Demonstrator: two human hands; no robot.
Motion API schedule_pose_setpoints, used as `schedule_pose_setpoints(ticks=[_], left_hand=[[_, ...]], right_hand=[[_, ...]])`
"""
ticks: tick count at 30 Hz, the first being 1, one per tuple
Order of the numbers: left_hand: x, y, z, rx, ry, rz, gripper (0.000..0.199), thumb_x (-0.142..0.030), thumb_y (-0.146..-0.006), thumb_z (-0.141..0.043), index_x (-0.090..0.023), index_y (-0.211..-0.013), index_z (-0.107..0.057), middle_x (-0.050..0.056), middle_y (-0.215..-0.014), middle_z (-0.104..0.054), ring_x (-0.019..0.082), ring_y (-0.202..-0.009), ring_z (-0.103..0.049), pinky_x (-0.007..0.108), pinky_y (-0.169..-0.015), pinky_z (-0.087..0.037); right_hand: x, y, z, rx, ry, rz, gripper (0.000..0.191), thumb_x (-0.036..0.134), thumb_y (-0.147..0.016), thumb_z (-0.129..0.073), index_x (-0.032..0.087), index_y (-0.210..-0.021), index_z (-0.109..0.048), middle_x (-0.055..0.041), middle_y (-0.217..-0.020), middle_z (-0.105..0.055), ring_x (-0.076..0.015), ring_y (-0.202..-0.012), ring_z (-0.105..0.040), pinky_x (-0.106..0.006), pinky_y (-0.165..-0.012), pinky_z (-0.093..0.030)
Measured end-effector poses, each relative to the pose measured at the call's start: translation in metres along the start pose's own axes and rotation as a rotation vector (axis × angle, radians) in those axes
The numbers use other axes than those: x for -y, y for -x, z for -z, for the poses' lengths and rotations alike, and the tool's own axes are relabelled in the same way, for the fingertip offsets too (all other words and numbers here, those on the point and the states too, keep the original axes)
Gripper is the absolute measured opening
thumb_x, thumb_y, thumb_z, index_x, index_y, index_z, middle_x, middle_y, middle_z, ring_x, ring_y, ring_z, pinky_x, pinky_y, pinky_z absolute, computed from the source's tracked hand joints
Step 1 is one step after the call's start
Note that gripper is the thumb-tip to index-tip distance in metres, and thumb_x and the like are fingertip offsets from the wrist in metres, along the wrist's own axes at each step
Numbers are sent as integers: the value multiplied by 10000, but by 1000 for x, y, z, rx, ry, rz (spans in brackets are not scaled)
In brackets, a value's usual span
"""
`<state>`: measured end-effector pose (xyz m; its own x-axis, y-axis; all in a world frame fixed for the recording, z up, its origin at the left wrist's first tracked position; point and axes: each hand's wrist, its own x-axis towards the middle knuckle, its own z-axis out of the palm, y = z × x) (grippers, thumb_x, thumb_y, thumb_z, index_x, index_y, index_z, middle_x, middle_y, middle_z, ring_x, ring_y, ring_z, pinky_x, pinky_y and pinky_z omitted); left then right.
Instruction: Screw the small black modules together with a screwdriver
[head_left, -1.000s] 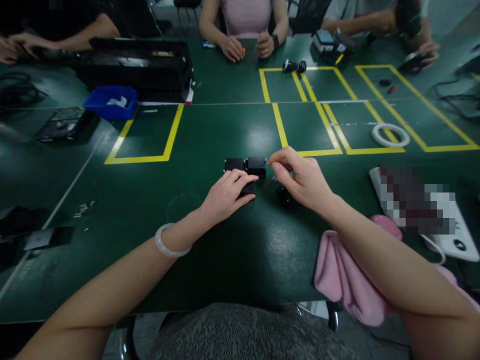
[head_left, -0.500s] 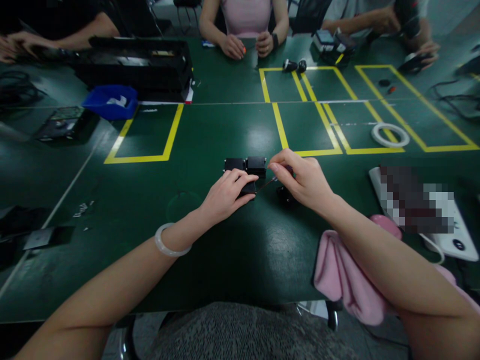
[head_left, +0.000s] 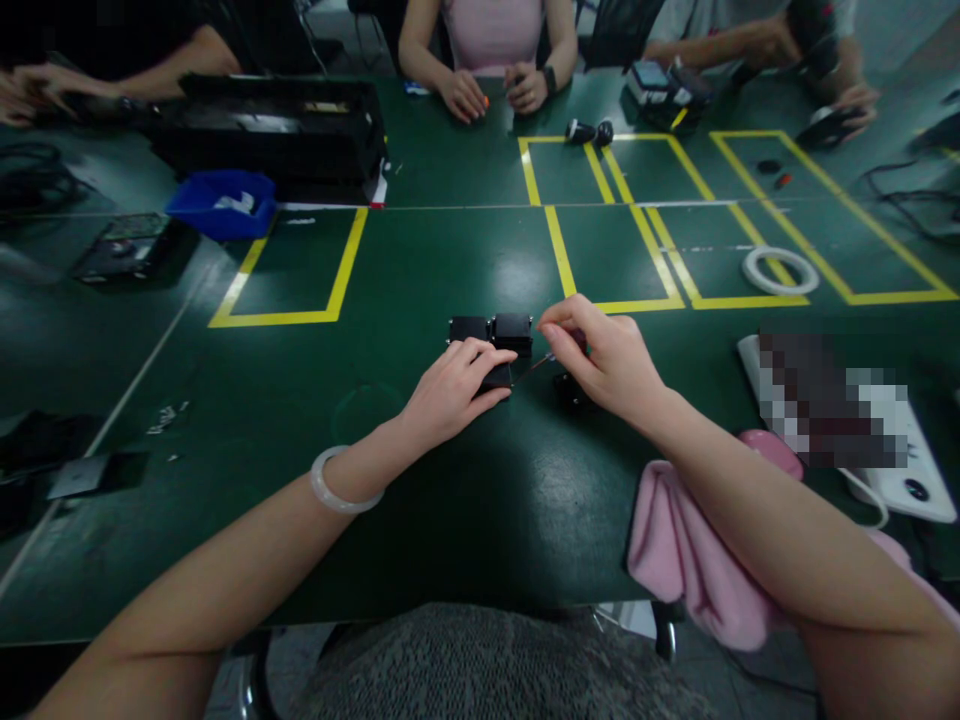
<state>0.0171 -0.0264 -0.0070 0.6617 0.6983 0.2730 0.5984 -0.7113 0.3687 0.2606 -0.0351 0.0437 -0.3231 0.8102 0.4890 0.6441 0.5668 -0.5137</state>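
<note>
My left hand [head_left: 457,390] is closed over a small black block [head_left: 498,378], pressing it against the green table. Most of that block is hidden under the fingers. My right hand [head_left: 600,355] grips a screwdriver [head_left: 534,367], its handle mostly covered by the fingers and its thin shaft slanting down toward the block's right end. Whether the tip touches the block I cannot tell. Just beyond my left hand, two similar black blocks [head_left: 513,330] stand side by side with small metal ends showing. Another dark part [head_left: 571,390] lies below my right hand, partly covered by it.
On the right are a white power strip [head_left: 919,470], a pink cloth [head_left: 697,560] and a white tape ring [head_left: 781,271]. A blue bin [head_left: 222,204] and a long black housing [head_left: 270,140] stand at far left. Small metal pieces [head_left: 163,418] lie left. Co-workers' hands [head_left: 465,95] are across the table.
My right hand and the screwdriver have shifted very slightly; my left hand stays on the block. Across the table, a co-worker's hand has turned a little.
</note>
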Motion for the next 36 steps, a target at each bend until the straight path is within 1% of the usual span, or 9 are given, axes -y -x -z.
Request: schedule_pose_setpoints(ticks=[4, 10, 13, 16, 21, 24, 27, 32, 36], left_hand=[[0, 0, 0, -5, -7, -2, 409, -287, -1033, -656, -181, -1419, -577, 135, -1290, -643, 314, -1154, -621, 478, -1015, -531], [0, -1, 0, 7, -6, 4, 404, -303, -1038, -648, -193, -1420, -576, 130, -1299, -641, 312, -1172, -616, 483, -1032, -524], [0, 0, 0, 10, -10, 9, 408, -300, -1035, -651, -197, -1422, -576, 129, -1300, -639, 314, -1173, -615, 482, -1027, -525], [0, 0, 0, 8, -10, 8, 417, -290, -1032, -654, -188, -1428, -572, 133, -1299, -640, 314, -1166, -616, 476, -1017, -528], [0, 0, 0, 5, -3, 0, 410, -297, -1032, -658, -187, -1419, -576, 134, -1301, -642, 318, -1181, -619, 480, -1036, -519], [1, 0, 0, 7, 0, 3, 409, -296, -1027, -662, -202, -1415, -575, 125, -1301, -642, 314, -1183, -622, 475, -1039, -518], [1, 0, 0, 5, -3, 8, 408, -289, -1030, -656, -210, -1420, -567, 120, -1305, -640, 309, -1179, -621, 469, -1032, -521], [1, 0, 0, 7, -1, 1, 412, -291, -1032, -656, -195, -1422, -566, 129, -1306, -639, 311, -1176, -615, 474, -1030, -523], [0, 0, 0, 6, -8, 5, 406, -295, -1036, -648, -187, -1419, -569, 132, -1298, -640, 311, -1161, -615, 473, -1019, -528]], right_hand=[[0, 0, 0, -1, -3, 8, 197, 241, -1040, -465, 207, -1117, -643, -21, -818, -695, -142, -606, -595, -281, -621, -433], [0, 0, 1, -4, -23, 15, 213, 352, -1071, -504, 208, -1029, -655, -16, -768, -697, -143, -617, -617, -269, -602, -420], [1, 0, 1, -4, -14, 21, 191, 281, -1053, -494, 199, -1074, -665, -13, -766, -698, -135, -584, -600, -270, -596, -417], [1, -1, 1, -2, -5, 23, 216, 230, -1038, -471, 197, -1130, -663, -24, -816, -716, -137, -593, -596, -275, -615, -433], [0, -1, 1, 1, -25, 27, 223, 336, -1066, -494, 201, -1048, -670, -19, -774, -712, -139, -609, -617, -263, -598, -425], [1, -1, 1, 2, -6, 21, 213, 285, -1053, -477, 201, -1061, -673, -14, -773, -713, -127, -570, -585, -264, -588, -416], [2, -1, 1, -2, -2, 14, 233, 233, -1042, -448, 198, -1104, -670, -27, -825, -732, -130, -587, -592, -271, -613, -437], [2, -1, 3, 22, -26, 14, 226, 334, -1069, -486, 198, -1072, -667, -17, -770, -712, -139, -608, -621, -265, -603, -428], [2, -1, 3, 33, -10, -10, 217, 263, -1039, -475, 197, -1112, -669, -16, -791, -711, -138, -593, -602, -273, -615, -434]])
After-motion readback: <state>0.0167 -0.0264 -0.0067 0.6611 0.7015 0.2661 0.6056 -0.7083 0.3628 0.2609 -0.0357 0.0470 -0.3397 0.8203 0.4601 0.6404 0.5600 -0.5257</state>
